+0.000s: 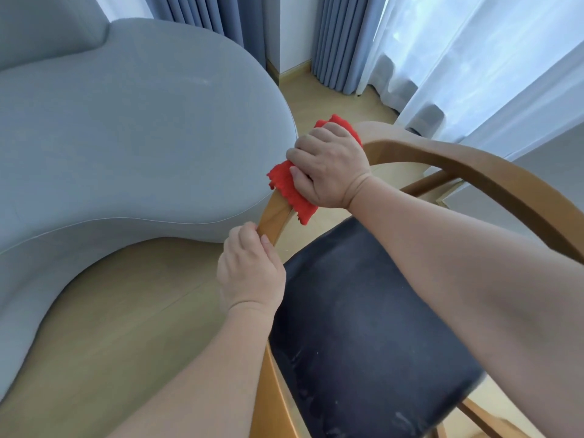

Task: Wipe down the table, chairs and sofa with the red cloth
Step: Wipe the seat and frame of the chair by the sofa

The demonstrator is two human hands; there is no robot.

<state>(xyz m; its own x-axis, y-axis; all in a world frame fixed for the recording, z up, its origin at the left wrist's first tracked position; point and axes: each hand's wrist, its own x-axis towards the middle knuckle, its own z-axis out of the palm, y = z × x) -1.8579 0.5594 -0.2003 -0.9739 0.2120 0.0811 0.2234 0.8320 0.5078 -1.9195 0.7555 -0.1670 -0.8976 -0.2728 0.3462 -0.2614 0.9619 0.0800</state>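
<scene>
Fingers of our right hand (328, 165) curl round the red cloth (289, 189) on the chair rail (273, 216); our left hand (249, 273) grips the rail just below. Most of the cloth is hidden.

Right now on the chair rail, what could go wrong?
1. The left hand grips the chair rail just below the red cloth; a downward wipe may run into it.
2. Cloth hangs loose under the right hand; it could slip.
3. The sofa looks close; the rail may bump it.
</scene>
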